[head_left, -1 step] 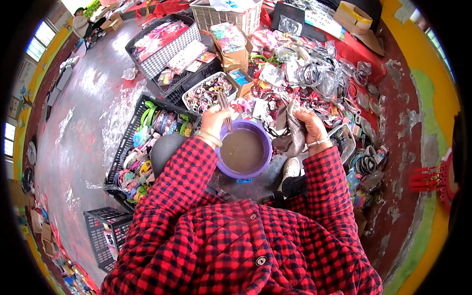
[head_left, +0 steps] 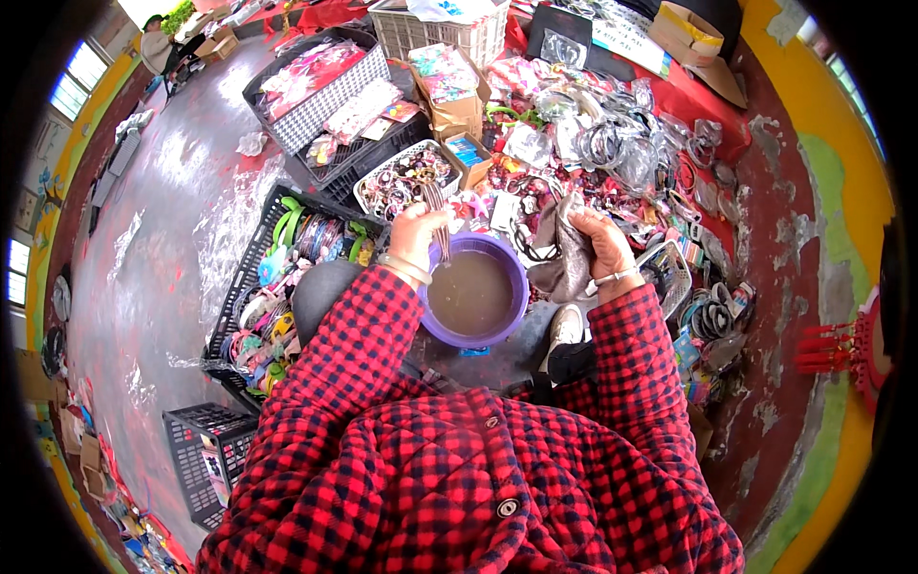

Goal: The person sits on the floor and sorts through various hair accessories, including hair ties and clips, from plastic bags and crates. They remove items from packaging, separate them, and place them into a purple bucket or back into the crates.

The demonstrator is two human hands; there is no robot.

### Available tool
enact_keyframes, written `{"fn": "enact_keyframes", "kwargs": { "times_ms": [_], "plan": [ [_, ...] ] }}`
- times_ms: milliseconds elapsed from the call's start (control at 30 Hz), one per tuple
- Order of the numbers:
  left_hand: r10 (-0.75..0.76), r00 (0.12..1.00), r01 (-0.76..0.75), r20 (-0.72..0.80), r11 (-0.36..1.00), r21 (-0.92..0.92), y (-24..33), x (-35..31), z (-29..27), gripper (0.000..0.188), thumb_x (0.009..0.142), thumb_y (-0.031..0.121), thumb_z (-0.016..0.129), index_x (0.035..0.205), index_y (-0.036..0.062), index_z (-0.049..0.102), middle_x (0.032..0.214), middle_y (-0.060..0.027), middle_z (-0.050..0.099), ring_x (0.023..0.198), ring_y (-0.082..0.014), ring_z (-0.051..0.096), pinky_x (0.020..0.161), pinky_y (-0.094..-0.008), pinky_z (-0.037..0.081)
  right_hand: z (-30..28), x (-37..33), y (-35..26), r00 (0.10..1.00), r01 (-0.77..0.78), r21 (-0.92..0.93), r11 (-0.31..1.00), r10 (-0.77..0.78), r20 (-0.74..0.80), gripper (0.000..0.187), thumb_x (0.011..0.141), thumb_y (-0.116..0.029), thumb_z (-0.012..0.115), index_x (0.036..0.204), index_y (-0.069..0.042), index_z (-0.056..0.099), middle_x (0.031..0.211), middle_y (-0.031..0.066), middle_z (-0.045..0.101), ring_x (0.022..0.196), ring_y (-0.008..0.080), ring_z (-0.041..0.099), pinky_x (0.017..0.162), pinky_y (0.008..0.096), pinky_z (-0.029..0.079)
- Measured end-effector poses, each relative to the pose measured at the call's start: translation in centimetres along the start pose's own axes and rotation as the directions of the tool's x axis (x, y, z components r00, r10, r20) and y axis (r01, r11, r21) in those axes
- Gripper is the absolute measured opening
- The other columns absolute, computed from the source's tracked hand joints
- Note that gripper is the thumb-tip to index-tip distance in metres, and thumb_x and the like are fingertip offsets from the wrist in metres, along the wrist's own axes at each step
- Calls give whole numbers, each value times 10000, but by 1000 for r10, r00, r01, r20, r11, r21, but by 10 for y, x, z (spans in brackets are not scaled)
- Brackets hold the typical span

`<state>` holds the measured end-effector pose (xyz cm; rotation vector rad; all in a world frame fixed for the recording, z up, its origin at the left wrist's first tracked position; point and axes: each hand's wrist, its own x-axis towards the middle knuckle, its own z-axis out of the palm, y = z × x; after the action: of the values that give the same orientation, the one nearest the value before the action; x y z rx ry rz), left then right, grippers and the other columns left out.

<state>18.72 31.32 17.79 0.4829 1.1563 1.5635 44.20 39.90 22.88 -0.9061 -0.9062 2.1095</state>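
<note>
My left hand [head_left: 417, 235] is closed around a bundle of thin brown bands [head_left: 435, 201], whose ends stick out above and below the fingers. To the right, my right hand [head_left: 604, 241] pinches a grey rag [head_left: 562, 260] that hangs down from the fingers. Between the hands, a little lower, stands a purple basin [head_left: 522, 297] of murky brown water [head_left: 470, 295]. The left hand is by the basin's upper left rim, and the rag hangs just beyond its right rim. Dark cords lie behind the rag.
A black crate [head_left: 228, 297] of hair accessories stands on the left, with a grey rounded thing [head_left: 325, 295] beside my left sleeve. Ahead are a white basket [head_left: 366, 196] of small bands, cardboard boxes [head_left: 459, 117] and a heap of bagged accessories [head_left: 612, 134]. A small white basket [head_left: 685, 277] sits right.
The grey rag hanging from my right hand has shifted and folded slightly differently. Both hands are almost where they were, holding the same things.
</note>
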Motion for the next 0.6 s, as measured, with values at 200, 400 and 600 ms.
{"fn": "enact_keyframes", "kwargs": {
  "times_ms": [200, 400, 600],
  "plan": [
    [-17, 915, 249, 403, 811, -530, 16, -17, 7, 168, 756, 32, 584, 922, 4, 584, 942, -135, 617, 787, -191, 613, 593, -244, 482, -1, 10, 24, 994, 81, -65, 995, -85, -62, 72, 806, -56, 603, 855, -10, 629, 767, 40, 635, 668, 122, 602, 620, 246, 486],
    [-88, 936, 136, 340, 983, -120, -2, -19, 25, 208, 819, 120, 588, 1004, 25, 593, 997, -70, 597, 815, -108, 541, 627, -222, 419, 26, 2, 41, 976, 208, -283, 936, -177, 130, 115, 828, -93, 603, 898, -8, 636, 792, -3, 622, 693, 67, 557, 631, 214, 445],
    [-77, 950, 100, 304, 993, -61, -5, -25, 29, 201, 826, 88, 607, 1006, -3, 604, 930, -41, 618, 856, -108, 567, 761, -238, 443, 32, 4, 55, 972, 198, -704, 682, -46, 230, 183, 880, -138, 545, 974, 5, 608, 870, -10, 603, 781, 46, 517, 682, 195, 434]
  ]
}}
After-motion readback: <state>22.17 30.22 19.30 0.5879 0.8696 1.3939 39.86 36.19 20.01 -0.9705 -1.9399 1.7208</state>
